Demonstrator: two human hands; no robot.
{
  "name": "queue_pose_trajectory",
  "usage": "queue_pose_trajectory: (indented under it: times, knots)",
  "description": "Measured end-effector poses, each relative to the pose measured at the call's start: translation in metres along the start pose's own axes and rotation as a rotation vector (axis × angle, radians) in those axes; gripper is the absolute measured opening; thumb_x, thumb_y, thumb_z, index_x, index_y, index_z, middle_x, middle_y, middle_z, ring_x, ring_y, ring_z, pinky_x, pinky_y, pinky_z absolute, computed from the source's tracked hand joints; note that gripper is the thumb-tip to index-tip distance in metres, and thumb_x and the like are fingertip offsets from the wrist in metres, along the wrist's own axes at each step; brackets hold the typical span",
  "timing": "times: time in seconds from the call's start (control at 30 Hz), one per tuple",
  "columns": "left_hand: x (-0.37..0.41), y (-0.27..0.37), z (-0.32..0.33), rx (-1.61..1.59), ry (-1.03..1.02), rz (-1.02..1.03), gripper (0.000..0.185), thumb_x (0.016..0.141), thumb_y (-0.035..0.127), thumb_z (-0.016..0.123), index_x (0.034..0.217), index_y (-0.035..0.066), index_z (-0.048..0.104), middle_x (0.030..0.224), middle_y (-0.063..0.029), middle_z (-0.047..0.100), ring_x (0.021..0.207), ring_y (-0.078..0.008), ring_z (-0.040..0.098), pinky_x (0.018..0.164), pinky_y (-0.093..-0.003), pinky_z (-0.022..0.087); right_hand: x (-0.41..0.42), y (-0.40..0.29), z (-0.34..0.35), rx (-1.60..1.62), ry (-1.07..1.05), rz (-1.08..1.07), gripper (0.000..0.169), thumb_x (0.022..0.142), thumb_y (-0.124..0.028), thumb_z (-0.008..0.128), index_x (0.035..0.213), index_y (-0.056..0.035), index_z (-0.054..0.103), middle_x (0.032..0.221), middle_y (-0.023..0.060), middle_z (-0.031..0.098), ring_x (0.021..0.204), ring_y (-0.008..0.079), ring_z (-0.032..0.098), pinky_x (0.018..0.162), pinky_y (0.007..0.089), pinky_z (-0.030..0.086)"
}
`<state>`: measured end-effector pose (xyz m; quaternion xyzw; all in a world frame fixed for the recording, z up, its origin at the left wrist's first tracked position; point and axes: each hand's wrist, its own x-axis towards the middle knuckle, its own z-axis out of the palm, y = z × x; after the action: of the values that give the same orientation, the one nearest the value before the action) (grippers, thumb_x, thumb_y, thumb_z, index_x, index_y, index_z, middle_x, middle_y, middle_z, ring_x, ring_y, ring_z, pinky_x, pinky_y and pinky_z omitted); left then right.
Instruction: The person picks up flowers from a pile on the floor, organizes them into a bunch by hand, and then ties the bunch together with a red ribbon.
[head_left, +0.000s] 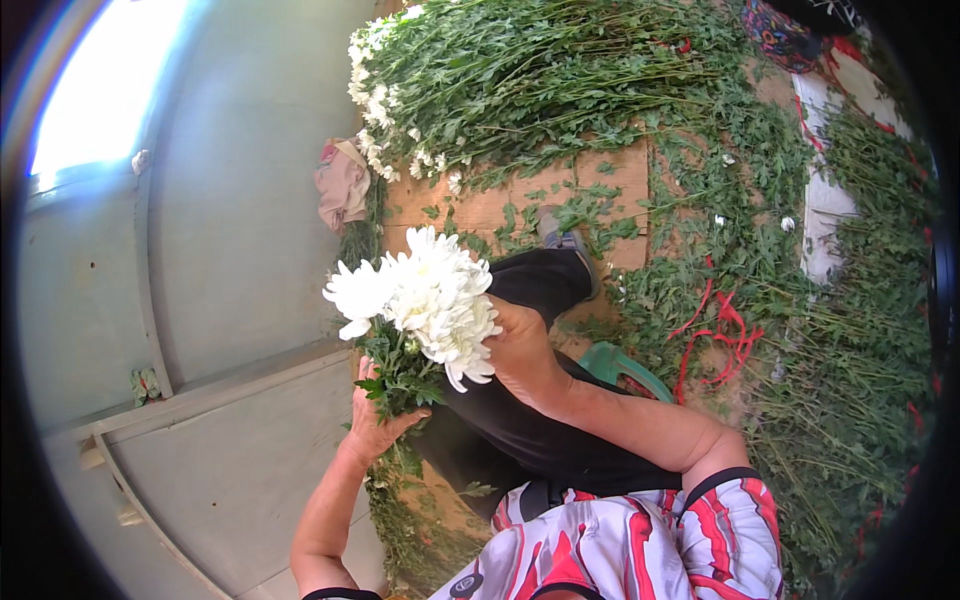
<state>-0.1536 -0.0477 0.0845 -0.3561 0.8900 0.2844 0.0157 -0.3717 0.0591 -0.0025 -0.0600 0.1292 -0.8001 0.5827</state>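
Observation:
A bunch of white chrysanthemums (427, 296) is before me, its large blooms crowded together above green leaves (397, 367). My left hand (379, 424) wraps around the leafy stems just below the blooms, thumb on the near side. At the right edge of the blooms is my right hand (525, 349), its fingers bent inward. Petals hide its fingertips, so what they grip is not visible. The bunch is above my legs in black trousers (480, 427), with the lower stems mostly out of sight.
A big pile of cut chrysanthemums (525, 82) lies ahead on plywood (517, 195). Loose stems and leaves (840, 375) cover the floor at right, with red ties (720, 345) among them. A green plastic stool (626, 367) is beside my leg. A grey wall (247, 187) stands close at left.

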Motion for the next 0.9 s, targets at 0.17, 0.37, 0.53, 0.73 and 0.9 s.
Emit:
queue_pose_trajectory:
  times: [0.17, 0.37, 0.53, 0.73, 0.9]
  knots:
    - [0.006, 0.014, -0.006, 0.261, -0.12, 0.122, 0.065, 0.069, 0.028, 0.088, 0.123, 0.005, 0.059, 0.115, -0.0127, 0.067, 0.11, -0.0413, 0.057, 0.111, -0.0548, 0.031, -0.005, -0.014, 0.013, -0.312, 0.117, -0.101, 0.04, 0.082, 0.017, 0.059, 0.119, 0.0032, 0.062, 0.106, 0.0038, 0.068, 0.094, 0.0085, 0.063, 0.081, 0.0251, 0.053]
    - [0.005, -0.002, 0.009, 0.298, 0.084, 0.158, 0.088, 0.069, 0.027, 0.086, 0.143, 0.005, 0.042, 0.11, -0.0199, 0.058, 0.098, -0.0413, 0.057, 0.082, -0.046, 0.05, -0.007, -0.027, -0.006, -0.787, 0.007, 0.037, 0.062, 0.076, -0.013, 0.084, 0.129, -0.0001, 0.054, 0.125, 0.0086, 0.061, 0.116, 0.0177, 0.057, 0.102, 0.0322, 0.044]
    - [0.013, 0.056, 0.017, 0.461, 0.126, 0.175, 0.091, 0.068, 0.023, 0.086, 0.144, 0.002, 0.041, 0.105, -0.0208, 0.055, 0.095, -0.0411, 0.057, 0.08, -0.0462, 0.049, 0.001, -0.026, 0.007, -0.876, -0.246, 0.038, 0.053, 0.074, -0.021, 0.086, 0.117, 0.001, 0.063, 0.112, 0.0084, 0.069, 0.103, 0.0181, 0.063, 0.096, 0.0328, 0.049]
    - [-0.001, 0.056, 0.011, 0.287, 0.355, 0.031, 0.088, 0.061, 0.016, 0.091, 0.136, 0.002, 0.047, 0.113, -0.0188, 0.063, 0.097, -0.0362, 0.063, 0.082, -0.0412, 0.052, 0.024, -0.003, 0.023, -0.126, -0.048, 0.155, 0.064, 0.082, 0.006, 0.069, 0.138, -0.006, 0.041, 0.115, 0.0105, 0.06, 0.115, 0.0294, 0.061, 0.1, 0.0438, 0.05]
    - [-0.014, 0.022, 0.001, -0.189, -0.016, -0.174, 0.051, 0.066, 0.008, 0.087, 0.111, 0.003, 0.062, 0.092, -0.0084, 0.071, 0.083, -0.0178, 0.068, 0.075, -0.0316, 0.053, 0.036, -0.009, 0.016, -0.06, -0.171, 0.205, 0.07, 0.081, -0.007, 0.075, 0.14, -0.0088, 0.038, 0.111, 0.0121, 0.06, 0.112, 0.0295, 0.061, 0.099, 0.0469, 0.05]
